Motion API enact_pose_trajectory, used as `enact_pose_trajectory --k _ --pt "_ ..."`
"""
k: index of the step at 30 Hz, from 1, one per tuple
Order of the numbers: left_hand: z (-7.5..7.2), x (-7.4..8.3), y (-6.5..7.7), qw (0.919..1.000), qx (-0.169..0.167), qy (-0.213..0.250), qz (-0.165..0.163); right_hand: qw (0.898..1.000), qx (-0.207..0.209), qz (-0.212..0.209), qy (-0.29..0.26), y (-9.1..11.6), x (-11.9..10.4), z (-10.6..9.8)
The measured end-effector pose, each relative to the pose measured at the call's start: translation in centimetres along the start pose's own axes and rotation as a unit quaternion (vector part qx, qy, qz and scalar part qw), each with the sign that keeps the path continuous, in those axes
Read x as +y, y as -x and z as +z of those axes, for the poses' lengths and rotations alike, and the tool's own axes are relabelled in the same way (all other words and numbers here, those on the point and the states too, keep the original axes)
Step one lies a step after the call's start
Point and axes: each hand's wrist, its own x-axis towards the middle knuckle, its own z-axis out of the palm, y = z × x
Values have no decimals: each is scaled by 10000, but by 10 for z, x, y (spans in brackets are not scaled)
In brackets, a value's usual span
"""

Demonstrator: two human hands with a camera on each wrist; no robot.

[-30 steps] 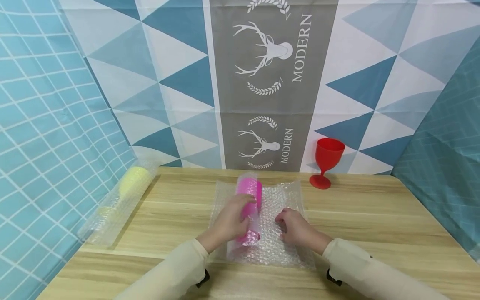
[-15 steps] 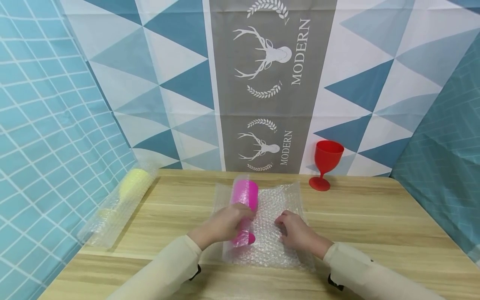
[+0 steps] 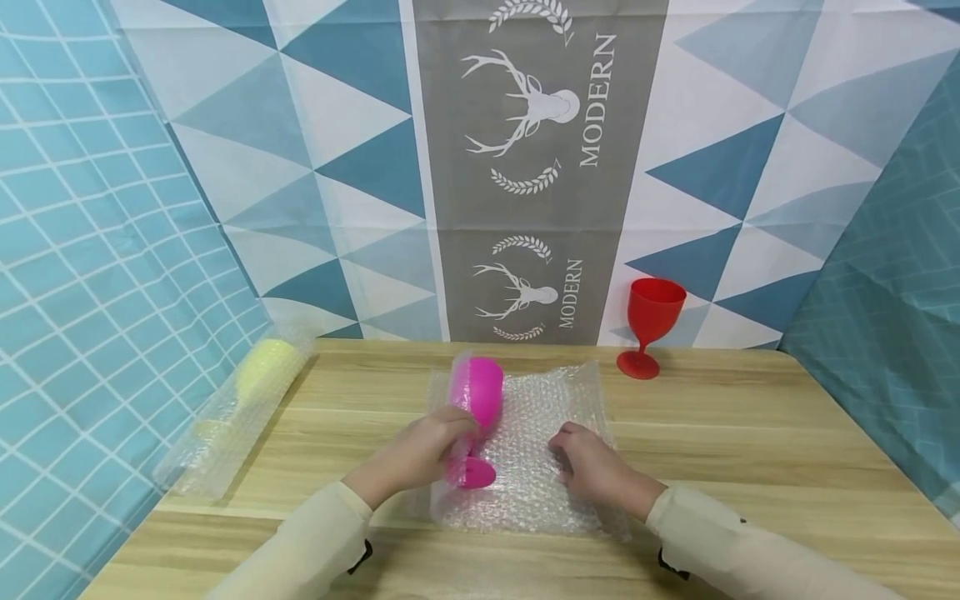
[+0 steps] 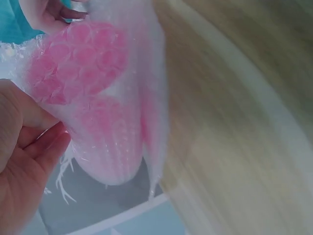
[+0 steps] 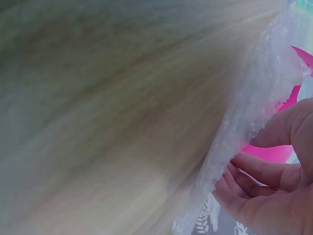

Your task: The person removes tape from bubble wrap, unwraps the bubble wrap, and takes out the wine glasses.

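A pink plastic goblet [image 3: 487, 390] lies on its side on a sheet of bubble wrap [image 3: 536, 417], bowl toward the wall and foot toward the person. One flap of the wrap still covers the goblet's left side; its right side is bare. My left hand [image 3: 420, 450] pinches that flap between thumb and fingers beside the stem, which is partly hidden. In the left wrist view the pink shows through the bubbles. On the sheet's right part, my right hand [image 3: 596, 467] pinches the wrap, its edge between thumb and fingertips [image 5: 239, 159] in the right wrist view.
At the back right stands a red goblet [image 3: 654, 321], upright near the patterned wall cloth. A yellow goblet [image 3: 264, 367] rolled in bubble wrap lies along the table's left edge. The wooden table [image 3: 720, 442] is enclosed by cloths on three sides.
My left hand has moved left with the flap, and the goblet has rolled slightly left. More of its bowl and foot now shows bare. The right hand has stayed put.
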Motion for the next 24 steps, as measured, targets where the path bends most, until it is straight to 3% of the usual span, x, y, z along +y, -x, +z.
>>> enact_pose_trajectory --k 11,24 --pt "3 -15 20 9986 264 -460 -52 9999 32 -26 97 2 1 3" --pt "6 -21 27 9976 401 -552 -114 9996 102 -130 220 5 -2 1"
